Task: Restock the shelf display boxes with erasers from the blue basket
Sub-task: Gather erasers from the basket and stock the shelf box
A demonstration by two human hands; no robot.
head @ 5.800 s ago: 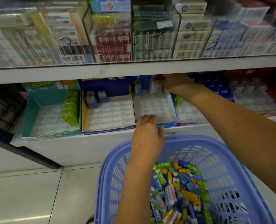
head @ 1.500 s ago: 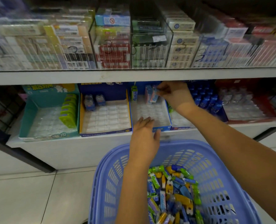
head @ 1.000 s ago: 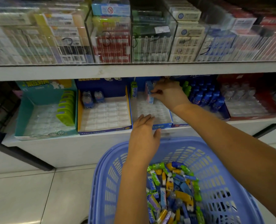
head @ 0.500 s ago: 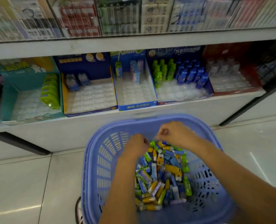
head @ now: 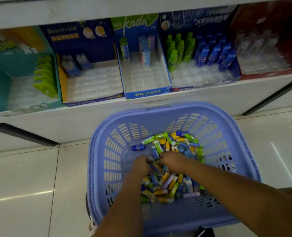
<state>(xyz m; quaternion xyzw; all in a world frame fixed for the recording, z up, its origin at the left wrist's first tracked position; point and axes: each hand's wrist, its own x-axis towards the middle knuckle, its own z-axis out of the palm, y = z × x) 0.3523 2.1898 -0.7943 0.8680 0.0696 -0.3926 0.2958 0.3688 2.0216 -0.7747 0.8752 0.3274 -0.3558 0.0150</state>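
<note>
The blue basket stands on the floor below the shelf, holding a pile of mixed erasers in green, yellow, blue and purple wrappers. My left hand and my right hand are both down in the pile, close together, fingers curled onto the erasers; the fingertips are hidden, so any grip is unclear. One blue eraser lies apart at the pile's left. On the shelf, the blue display box holds three upright erasers at its back; its front slots are bare.
A teal box with green items stands left, then a navy-and-yellow box with two pieces at the back. Right of the blue box is one with green and blue bottle-shaped erasers, then a red box. Tiled floor surrounds the basket.
My right hand left the blue display box, where it stood an eraser, and dropped into the basket. My left hand went down into the pile too. The view tilted down.
</note>
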